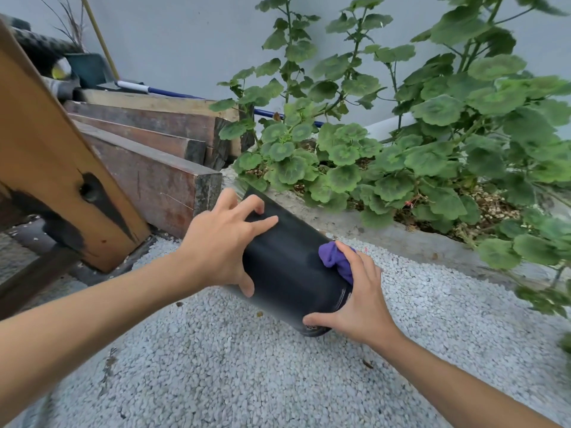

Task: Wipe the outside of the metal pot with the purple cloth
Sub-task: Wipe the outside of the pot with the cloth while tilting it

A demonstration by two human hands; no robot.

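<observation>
The dark metal pot (287, 270) lies tilted on its side above the gravel, its far end pointing up and left. My left hand (222, 245) grips its upper left side, fingers spread over the top and thumb underneath. My right hand (360, 295) presses the bunched purple cloth (335, 257) against the pot's right side near its lower end, with the thumb on the pot's near wall. Most of the cloth is hidden under my fingers.
Pale gravel (247, 366) covers the ground. Stacked wooden beams (160, 180) and a slanted orange plank (46, 156) stand at the left. A concrete kerb (386, 233) borders a bed of leafy green plants (432, 143) behind and to the right.
</observation>
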